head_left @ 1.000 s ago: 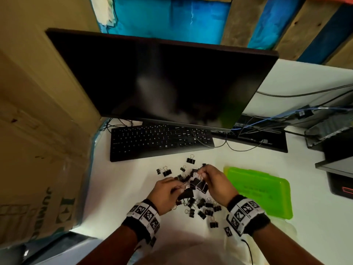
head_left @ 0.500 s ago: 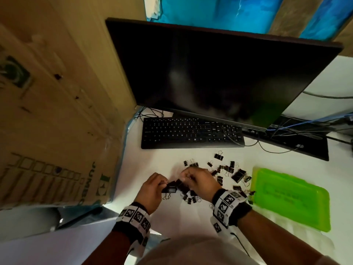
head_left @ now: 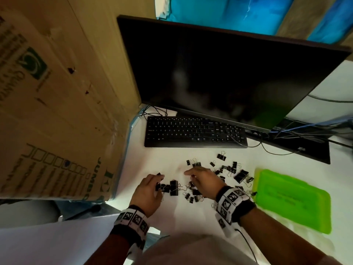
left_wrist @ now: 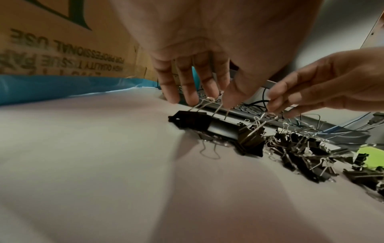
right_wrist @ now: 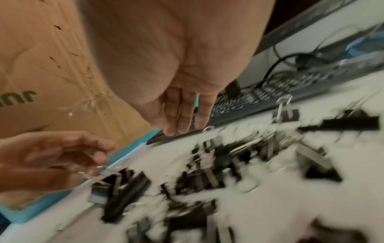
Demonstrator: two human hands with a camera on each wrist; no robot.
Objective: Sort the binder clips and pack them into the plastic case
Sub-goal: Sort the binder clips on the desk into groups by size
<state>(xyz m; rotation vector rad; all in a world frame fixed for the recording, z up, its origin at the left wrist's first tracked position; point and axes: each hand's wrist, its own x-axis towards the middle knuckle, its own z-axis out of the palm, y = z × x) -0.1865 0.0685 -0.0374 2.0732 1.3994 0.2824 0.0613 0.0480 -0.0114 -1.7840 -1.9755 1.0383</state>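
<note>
While the left hand (left_wrist: 199, 78) pinches the wire handles of a large binder clip (left_wrist: 193, 123) and the right hand (left_wrist: 324, 85) pinches a smaller clip's handle (left_wrist: 268, 115), tangled handles risk dragging the pile (head_left: 227, 169); green plastic case (head_left: 292, 199) lies closed just right of it.

Black binder clips (head_left: 227, 170) with silver wire handles lie scattered in a loose heap on the white desk, mixed sizes, some tangled together. A few larger ones (head_left: 171, 187) sit clustered at the heap's left edge. The plastic case (head_left: 290, 199), bright green, lies flat and closed just right of the heap.
</note>
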